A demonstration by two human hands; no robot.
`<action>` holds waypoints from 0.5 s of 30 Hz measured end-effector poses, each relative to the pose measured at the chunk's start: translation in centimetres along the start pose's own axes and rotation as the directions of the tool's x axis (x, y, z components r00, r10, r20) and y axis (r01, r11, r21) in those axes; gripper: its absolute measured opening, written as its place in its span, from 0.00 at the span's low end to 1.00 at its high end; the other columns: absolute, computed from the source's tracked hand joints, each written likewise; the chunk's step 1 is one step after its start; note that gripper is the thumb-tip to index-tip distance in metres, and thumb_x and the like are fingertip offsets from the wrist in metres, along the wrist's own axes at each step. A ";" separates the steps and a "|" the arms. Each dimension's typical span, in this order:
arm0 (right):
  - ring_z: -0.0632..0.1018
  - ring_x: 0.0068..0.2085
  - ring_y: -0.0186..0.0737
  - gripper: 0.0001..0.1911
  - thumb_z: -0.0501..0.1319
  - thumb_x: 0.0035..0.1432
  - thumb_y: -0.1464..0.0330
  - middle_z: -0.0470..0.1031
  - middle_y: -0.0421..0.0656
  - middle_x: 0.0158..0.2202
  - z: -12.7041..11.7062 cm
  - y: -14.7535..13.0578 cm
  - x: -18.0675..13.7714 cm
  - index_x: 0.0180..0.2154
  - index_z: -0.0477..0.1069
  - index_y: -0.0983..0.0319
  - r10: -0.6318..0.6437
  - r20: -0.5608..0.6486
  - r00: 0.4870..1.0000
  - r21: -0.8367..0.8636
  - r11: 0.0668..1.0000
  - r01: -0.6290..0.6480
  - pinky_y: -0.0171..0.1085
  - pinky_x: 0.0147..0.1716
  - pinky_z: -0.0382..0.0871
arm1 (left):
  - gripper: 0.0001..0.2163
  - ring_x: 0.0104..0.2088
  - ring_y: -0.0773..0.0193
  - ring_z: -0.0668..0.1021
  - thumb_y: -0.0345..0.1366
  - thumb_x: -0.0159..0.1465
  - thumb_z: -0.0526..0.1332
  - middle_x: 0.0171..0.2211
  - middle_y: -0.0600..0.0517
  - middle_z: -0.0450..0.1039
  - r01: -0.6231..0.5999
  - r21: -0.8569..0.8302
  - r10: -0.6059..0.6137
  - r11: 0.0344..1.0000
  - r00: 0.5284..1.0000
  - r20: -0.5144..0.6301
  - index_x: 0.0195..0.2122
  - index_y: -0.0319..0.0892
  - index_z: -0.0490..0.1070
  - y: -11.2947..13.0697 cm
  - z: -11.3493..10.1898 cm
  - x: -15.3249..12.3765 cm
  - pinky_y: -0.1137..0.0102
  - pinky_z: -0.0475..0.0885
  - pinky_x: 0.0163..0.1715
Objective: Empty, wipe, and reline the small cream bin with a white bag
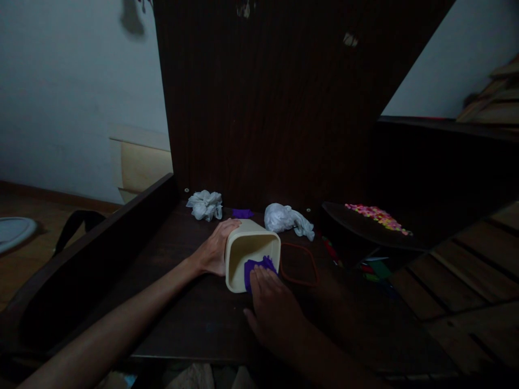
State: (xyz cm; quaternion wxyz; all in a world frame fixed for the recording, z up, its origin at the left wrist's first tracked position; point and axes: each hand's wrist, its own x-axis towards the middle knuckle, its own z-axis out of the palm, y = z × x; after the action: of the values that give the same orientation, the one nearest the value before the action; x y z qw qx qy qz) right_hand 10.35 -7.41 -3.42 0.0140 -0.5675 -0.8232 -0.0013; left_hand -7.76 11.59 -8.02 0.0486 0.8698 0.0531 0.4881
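A cream plastic bin [252, 229] lies tipped on the dark wooden surface, its mouth facing me. My left hand [221, 246] is wrapped round the bin's left side. At the mouth, my right hand [270, 297] presses a purple cloth [255, 267] against the lower inner wall, fingers together on top of it. Behind the bin lies another purple piece [242, 213]. A reddish-brown square ring [318, 270], which looks like a rim, rests just right of the bin.
Crumpled white plastic bags [206, 205] [279, 218] lie against the dark upright panel [259, 108]. At right are a dark pouch with pink and yellow decoration [379, 217], some pens [331, 249] and wooden slats [458, 265]. A raised wooden edge [101, 246] runs along the left.
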 end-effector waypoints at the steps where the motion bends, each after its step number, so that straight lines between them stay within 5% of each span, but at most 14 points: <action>1: 0.65 0.69 0.68 0.38 0.62 0.64 0.64 0.60 0.72 0.68 -0.4 0.0 0.5 0.67 0.60 0.83 0.009 0.053 0.999 -0.012 1.000 -0.008 0.58 0.68 0.61 | 0.56 0.60 0.31 0.74 0.55 0.49 0.75 0.61 0.36 0.67 0.005 0.003 -0.005 1.000 1.000 0.003 0.73 0.50 0.45 0.1 0.1 0.0 0.31 0.71 0.58; 7: 0.60 0.70 0.73 0.61 0.73 0.49 0.54 0.52 0.79 0.69 -2.9 -0.2 5.4 0.68 0.51 0.89 -0.018 0.343 0.939 -0.008 1.000 0.022 0.55 0.70 0.55 | 0.56 0.62 0.32 0.72 0.55 0.50 0.75 0.61 0.33 0.66 -0.020 0.012 0.020 1.000 1.000 0.018 0.73 0.45 0.45 0.1 0.2 -0.4 0.32 0.68 0.60; 12: 0.59 0.71 0.73 0.64 0.74 0.47 0.52 0.52 0.77 0.70 -3.5 -0.3 9.7 0.69 0.51 0.88 -0.084 0.474 0.877 0.011 0.996 0.090 0.52 0.70 0.55 | 0.57 0.64 0.33 0.70 0.57 0.49 0.77 0.63 0.34 0.65 0.000 -0.050 0.001 0.999 1.000 0.018 0.73 0.45 0.46 -0.4 0.0 -1.0 0.34 0.63 0.65; 15: 0.64 0.69 0.70 0.55 0.73 0.48 0.52 0.60 0.71 0.69 -3.9 -0.4 11.1 0.66 0.62 0.82 -0.143 0.547 0.825 0.066 0.990 0.127 0.48 0.66 0.62 | 0.57 0.66 0.33 0.69 0.57 0.49 0.76 0.65 0.34 0.64 0.020 -0.064 -0.020 0.998 1.000 0.011 0.73 0.46 0.46 -0.6 -0.1 -1.1 0.35 0.62 0.67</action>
State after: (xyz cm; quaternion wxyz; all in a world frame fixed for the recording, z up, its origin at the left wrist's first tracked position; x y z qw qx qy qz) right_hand 6.10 2.76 0.74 -0.2159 -0.4841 -0.8304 0.1717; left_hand -8.47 11.98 -9.01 0.0817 0.8696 0.0458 0.4847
